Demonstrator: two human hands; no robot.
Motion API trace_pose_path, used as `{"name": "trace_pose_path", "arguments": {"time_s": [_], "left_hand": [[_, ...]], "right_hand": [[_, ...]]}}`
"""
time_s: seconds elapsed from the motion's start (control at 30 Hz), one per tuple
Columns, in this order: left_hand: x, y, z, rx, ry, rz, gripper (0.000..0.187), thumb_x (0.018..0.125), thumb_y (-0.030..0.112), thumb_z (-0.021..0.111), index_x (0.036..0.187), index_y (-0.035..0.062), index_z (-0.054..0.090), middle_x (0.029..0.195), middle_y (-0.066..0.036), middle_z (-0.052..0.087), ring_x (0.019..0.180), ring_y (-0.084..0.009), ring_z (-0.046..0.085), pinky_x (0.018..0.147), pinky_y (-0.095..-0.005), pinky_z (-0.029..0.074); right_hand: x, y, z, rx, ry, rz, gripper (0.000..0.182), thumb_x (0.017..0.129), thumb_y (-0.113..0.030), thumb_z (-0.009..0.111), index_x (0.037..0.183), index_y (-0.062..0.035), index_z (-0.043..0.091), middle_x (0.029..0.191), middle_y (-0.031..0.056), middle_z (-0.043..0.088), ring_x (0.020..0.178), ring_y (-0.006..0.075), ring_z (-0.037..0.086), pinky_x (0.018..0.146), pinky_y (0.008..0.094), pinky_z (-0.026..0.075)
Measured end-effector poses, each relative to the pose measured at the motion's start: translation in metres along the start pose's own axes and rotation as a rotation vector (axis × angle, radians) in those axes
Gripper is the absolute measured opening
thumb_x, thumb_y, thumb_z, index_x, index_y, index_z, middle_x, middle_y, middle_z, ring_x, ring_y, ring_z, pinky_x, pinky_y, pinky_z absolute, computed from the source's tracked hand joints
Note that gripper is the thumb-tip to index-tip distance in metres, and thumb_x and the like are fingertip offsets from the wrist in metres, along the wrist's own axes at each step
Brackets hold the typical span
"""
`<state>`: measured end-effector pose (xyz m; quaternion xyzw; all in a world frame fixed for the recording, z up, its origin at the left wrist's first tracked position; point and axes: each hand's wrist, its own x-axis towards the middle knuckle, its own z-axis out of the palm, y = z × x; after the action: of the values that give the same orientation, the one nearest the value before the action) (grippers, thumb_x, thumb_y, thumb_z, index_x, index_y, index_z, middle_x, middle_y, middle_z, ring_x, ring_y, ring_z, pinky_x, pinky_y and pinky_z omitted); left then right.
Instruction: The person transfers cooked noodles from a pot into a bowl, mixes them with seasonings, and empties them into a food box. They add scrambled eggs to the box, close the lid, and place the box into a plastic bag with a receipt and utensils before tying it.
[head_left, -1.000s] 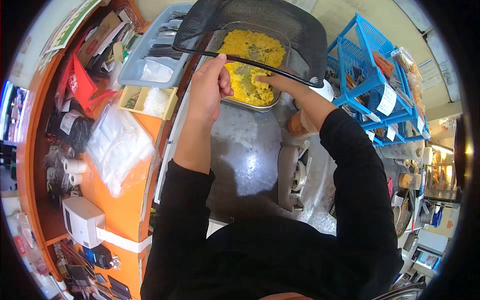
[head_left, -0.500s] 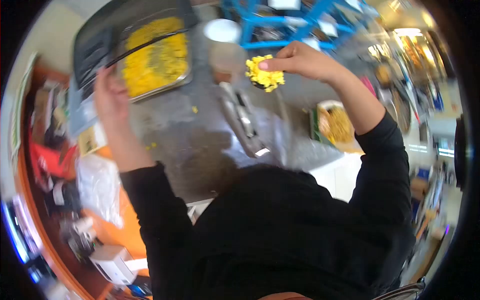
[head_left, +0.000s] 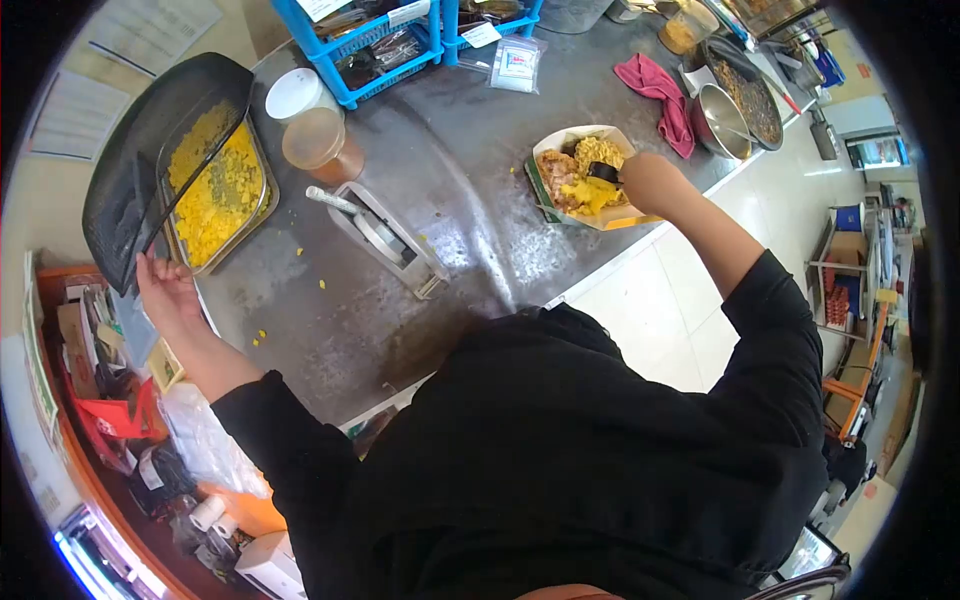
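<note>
The right hand [head_left: 655, 185] holds a black scoop [head_left: 603, 172] low over the food box [head_left: 622, 217], which sits between 1 and 2 o'clock on the surface [head_left: 480, 270]. Inside the box, the yellow food [head_left: 590, 198] lies toward 6 o'clock, the curly noodles [head_left: 600, 151] toward 12 and the pinkish pieces [head_left: 558, 168] toward 10. To do this well, I think the scoop should be turned slowly, with its mouth close to the food, so that the pieces slide and do not jump over the wall. A light tap may free what sticks, but it should not press the noodles. Some yellow crumbs [head_left: 262, 334] lie on the surface near 9 o'clock, so a less heaped scoop seems wiser.

The right grip is closed firmly, with the fingers folded around the handle, and the hand comes from the box's 3 o'clock side. I cannot tell how much food the scoop carries.

Near 10 o'clock, the left hand [head_left: 168, 292] pinches the rim of the black mesh cover [head_left: 112, 195], its fingers bent and only slightly apart. The cover stands tilted over the metal tray [head_left: 271, 196], where more yellow food is visible. This grip should be light but steady, in my judgement.
</note>
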<state>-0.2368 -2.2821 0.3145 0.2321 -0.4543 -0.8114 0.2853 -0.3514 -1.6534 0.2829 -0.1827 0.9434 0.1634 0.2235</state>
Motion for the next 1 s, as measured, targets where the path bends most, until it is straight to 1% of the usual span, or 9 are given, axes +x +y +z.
{"name": "trace_pose_path", "arguments": {"time_s": [0.13, 0.23, 0.33, 0.47, 0.63, 0.73, 0.83, 0.93, 1.0], "left_hand": [[-0.001, -0.002, -0.006, 0.019, -0.001, -0.026, 0.034, 0.091, 0.026, 0.057, 0.112, 0.0004, 0.051, 0.06, 0.005, 0.039, 0.053, -0.0049, 0.039, 0.05, -0.0205, 0.038], [-0.004, -0.004, -0.008, -0.006, -0.011, -0.047, 0.033, 0.09, 0.027, 0.057, 0.11, 0.0009, 0.051, 0.06, 0.005, 0.039, 0.052, -0.0048, 0.04, 0.05, -0.0197, 0.039], [-0.012, -0.007, -0.001, -0.012, 0.018, -0.06, 0.029, 0.09, 0.027, 0.057, 0.105, 0.0023, 0.052, 0.059, 0.005, 0.039, 0.05, -0.0041, 0.039, 0.049, -0.0187, 0.039], [-0.009, -0.012, -0.004, -0.037, 0.044, -0.068, 0.026, 0.09, 0.027, 0.058, 0.1, 0.0038, 0.055, 0.057, 0.005, 0.039, 0.048, -0.0035, 0.038, 0.047, -0.0184, 0.036], [-0.012, -0.014, 0.006, -0.045, 0.062, -0.067, 0.025, 0.09, 0.029, 0.057, 0.098, 0.0046, 0.056, 0.056, 0.004, 0.039, 0.048, -0.0067, 0.038, 0.048, -0.0223, 0.037], [-0.013, -0.01, 0.008, -0.022, 0.046, -0.07, 0.026, 0.091, 0.03, 0.055, 0.098, 0.0052, 0.056, 0.056, 0.005, 0.039, 0.049, -0.0072, 0.039, 0.049, -0.0235, 0.038], [-0.019, -0.008, 0.009, 0.029, 0.057, -0.072, 0.027, 0.093, 0.031, 0.053, 0.099, 0.0054, 0.056, 0.057, 0.005, 0.039, 0.05, -0.0071, 0.039, 0.05, -0.0237, 0.038], [-0.021, -0.015, -0.008, 0.082, 0.096, -0.095, 0.025, 0.094, 0.031, 0.051, 0.096, 0.0064, 0.056, 0.058, 0.004, 0.039, 0.052, -0.008, 0.041, 0.052, -0.025, 0.039], [-0.031, -0.026, -0.021, 0.118, 0.126, -0.117, 0.025, 0.094, 0.032, 0.051, 0.094, 0.007, 0.056, 0.059, 0.004, 0.04, 0.053, -0.0087, 0.042, 0.053, -0.0257, 0.04]], "right_hand": [[0.008, 0.015, 0.01, 0.043, 0.098, -0.015, 0.017, 0.079, -0.012, 0.055, 0.077, 0.0004, 0.066, 0.074, 0.0166, 0.065, 0.069, 0.0296, 0.065, 0.064, 0.0395, 0.052], [0.006, 0.028, -0.018, 0.73, -0.175, 0.166, 0.012, 0.078, -0.011, 0.062, 0.078, 0.0007, 0.064, 0.072, 0.0095, 0.065, 0.061, 0.0187, 0.063, 0.054, 0.0311, 0.051], [0.003, 0.023, -0.046, 1.244, -0.143, 0.314, 0.017, 0.084, -0.017, 0.061, 0.076, -0.0025, 0.064, 0.065, 0.0022, 0.061, 0.052, 0.0092, 0.056, 0.048, 0.0234, 0.046], [0.027, -0.026, -0.095, 1.569, -0.29, -0.053, 0.017, 0.087, -0.02, 0.063, 0.098, -0.0073, 0.061, 0.077, -0.0015, 0.06, 0.064, 0.0055, 0.055, 0.054, 0.0186, 0.044], [0.067, -0.182, -0.162, 1.575, -0.584, -0.353, 0.022, 0.09, -0.023, 0.058, 0.105, -0.0083, 0.062, 0.079, -0.0057, 0.06, 0.068, 0.0022, 0.052, 0.06, 0.0177, 0.039], [0.111, -0.28, -0.172, 1.682, -0.747, -0.479, 0.016, 0.092, -0.018, 0.054, 0.1, -0.0055, 0.061, 0.084, -0.0003, 0.062, 0.069, 0.0053, 0.054, 0.06, 0.0203, 0.043], [0.126, -0.357, -0.19, 1.808, -0.61, -0.427, 0.027, 0.094, -0.018, 0.048, 0.113, 0.0004, 0.052, 0.106, 0.0068, 0.061, 0.092, 0.0169, 0.062, 0.077, 0.0273, 0.051], [0.114, -0.375, -0.201, 1.375, -0.421, -0.502, 0.036, 0.095, -0.022, 0.048, 0.122, 0.002, 0.047, 0.114, 0.0085, 0.059, 0.092, 0.0202, 0.062, 0.082, 0.0333, 0.05], [0.081, -0.344, -0.2, 1.103, -0.295, -0.791, 0.04, 0.094, -0.027, 0.049, 0.124, -0.0002, 0.05, 0.115, 0.0101, 0.059, 0.091, 0.02, 0.063, 0.084, 0.0341, 0.048]]}}
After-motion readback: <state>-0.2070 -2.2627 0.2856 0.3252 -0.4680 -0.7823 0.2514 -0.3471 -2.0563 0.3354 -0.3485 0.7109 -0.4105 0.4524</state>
